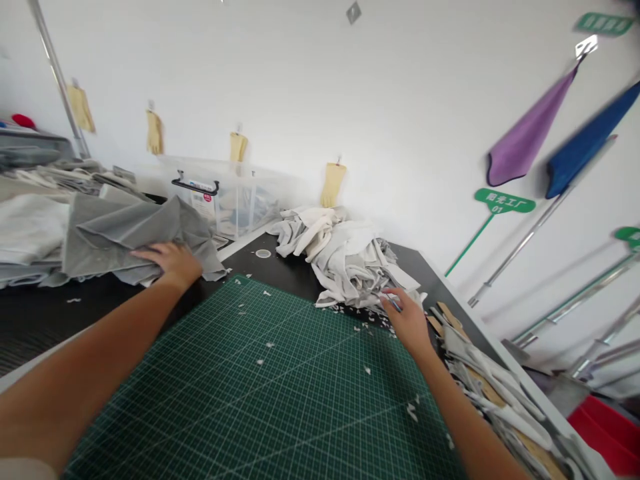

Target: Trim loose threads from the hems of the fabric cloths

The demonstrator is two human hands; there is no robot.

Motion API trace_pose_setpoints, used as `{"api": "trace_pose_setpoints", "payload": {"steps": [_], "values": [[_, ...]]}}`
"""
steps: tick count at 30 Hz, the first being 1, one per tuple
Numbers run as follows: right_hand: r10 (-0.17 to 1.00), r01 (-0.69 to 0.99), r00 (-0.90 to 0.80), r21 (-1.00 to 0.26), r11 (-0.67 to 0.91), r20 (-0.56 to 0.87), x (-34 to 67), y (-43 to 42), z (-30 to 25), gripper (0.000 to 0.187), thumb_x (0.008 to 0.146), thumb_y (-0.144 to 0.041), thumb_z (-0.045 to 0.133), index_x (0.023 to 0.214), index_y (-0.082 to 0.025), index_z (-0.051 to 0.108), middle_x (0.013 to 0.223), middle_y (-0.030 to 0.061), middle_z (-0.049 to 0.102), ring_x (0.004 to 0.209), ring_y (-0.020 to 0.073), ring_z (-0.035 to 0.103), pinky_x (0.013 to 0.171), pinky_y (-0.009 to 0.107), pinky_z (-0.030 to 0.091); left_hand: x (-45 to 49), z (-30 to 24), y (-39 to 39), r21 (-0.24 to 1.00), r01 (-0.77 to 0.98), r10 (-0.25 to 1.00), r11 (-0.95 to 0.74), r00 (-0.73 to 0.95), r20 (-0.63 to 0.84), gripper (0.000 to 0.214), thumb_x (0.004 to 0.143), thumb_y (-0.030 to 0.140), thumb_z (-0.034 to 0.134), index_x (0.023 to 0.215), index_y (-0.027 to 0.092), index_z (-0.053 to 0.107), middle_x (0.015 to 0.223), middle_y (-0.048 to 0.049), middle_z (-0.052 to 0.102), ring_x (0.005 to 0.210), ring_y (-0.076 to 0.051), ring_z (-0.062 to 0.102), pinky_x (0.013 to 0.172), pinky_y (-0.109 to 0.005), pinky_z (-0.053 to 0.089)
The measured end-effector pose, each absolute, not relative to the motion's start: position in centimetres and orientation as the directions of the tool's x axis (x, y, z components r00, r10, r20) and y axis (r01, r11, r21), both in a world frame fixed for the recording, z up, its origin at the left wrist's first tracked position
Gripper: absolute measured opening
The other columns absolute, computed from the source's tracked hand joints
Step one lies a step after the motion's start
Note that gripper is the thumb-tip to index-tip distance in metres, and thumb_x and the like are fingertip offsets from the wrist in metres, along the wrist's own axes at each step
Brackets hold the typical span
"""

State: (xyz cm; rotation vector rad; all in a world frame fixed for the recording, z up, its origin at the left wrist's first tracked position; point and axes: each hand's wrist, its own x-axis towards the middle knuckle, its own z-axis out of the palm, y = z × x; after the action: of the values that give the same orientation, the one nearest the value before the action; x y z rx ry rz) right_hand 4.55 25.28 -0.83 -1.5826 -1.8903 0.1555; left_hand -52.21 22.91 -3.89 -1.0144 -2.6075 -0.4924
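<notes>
Green cutting mat (280,387), left hand (170,261) flat on grey cloth (120,233), right hand (407,321) grip unclear

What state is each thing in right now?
Left hand, flat on grey cloth.
Grey cloth, crumpled heap.
Right hand, touching white pile; grip unclear.
White pile, loose heap.
Mat, flat, strewn with scraps.
Bin, seems shut.
Purple cloth, hanging.
Blue cloth, hanging.

My left grip (170,261) and right grip (407,323) are bare, as are both forearms. I see a pale sleeve edge (15,469) low on my left arm.
</notes>
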Motion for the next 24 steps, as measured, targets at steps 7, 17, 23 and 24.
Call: {"api": "trace_pose_setpoints", "payload": {"steps": [7, 17, 23, 24], "values": [[0.944, 0.873, -0.160, -0.404, 0.272, 0.289, -1.5, 26.3, -0.2, 0.047, 0.089, -0.065, 0.049, 0.116, -0.030, 0.065, 0.100, 0.0047, 0.074, 0.099, 0.0260, 0.067, 0.079, 0.032, 0.044, -38.3, -1.7, 26.9, 0.244, 0.929, 0.802, 0.277, -0.364, 0.474, 0.039, 0.091, 0.017, 0.041, 0.126, 0.013, 0.056, 0.126, -0.0205, 0.058, 0.122, -0.036, 0.051, 0.101, -0.058, 0.040], [0.887, 0.799, -0.196, -0.457, 0.391, 0.417, -3.1, 28.4, 3.2, 0.038, 0.089, -0.052, 0.049, 0.089, -0.020, 0.069, 0.086, 0.0058, 0.070, 0.083, 0.0232, 0.061, 0.070, 0.028, 0.040, -29.0, -2.7, 27.3, 0.405, 0.890, 0.955, -0.210, 0.100, 0.278, 0.039, 0.089, 0.022, 0.049, 0.127, 0.023, 0.053, 0.111, -0.0091, 0.068, 0.105, -0.023, 0.064, 0.090, -0.032, 0.049], [0.834, 0.638, -0.245, -0.566, 0.523, 0.495, -4.4, 29.0, 11.0, 0.040, 0.082, -0.056, 0.056, 0.074, -0.018, 0.061, 0.060, -0.0004, 0.054, 0.061, 0.0154, 0.048, 0.058, 0.025, 0.033, -26.4, -3.4, 26.4, 0.445, 0.868, 0.971, -0.219, 0.148, 0.189, 0.053, 0.088, 0.038, 0.054, 0.139, 0.027, 0.044, 0.112, -0.0074, 0.070, 0.105, -0.027, 0.065, 0.088, -0.036, 0.049], [0.828, 0.620, -0.257, -0.572, 0.538, 0.499, -4.8, 29.0, 12.0, 0.038, 0.082, -0.055, 0.057, 0.073, -0.018, 0.060, 0.057, -0.0014, 0.051, 0.058, 0.0141, 0.046, 0.057, 0.025, 0.032, -25.9, -3.6, 26.3, 0.435, 0.873, 0.969, -0.222, 0.149, 0.194, 0.054, 0.089, 0.041, 0.052, 0.141, 0.028, 0.042, 0.115, -0.0077, 0.069, 0.108, -0.028, 0.064, 0.090, -0.038, 0.049]]}}
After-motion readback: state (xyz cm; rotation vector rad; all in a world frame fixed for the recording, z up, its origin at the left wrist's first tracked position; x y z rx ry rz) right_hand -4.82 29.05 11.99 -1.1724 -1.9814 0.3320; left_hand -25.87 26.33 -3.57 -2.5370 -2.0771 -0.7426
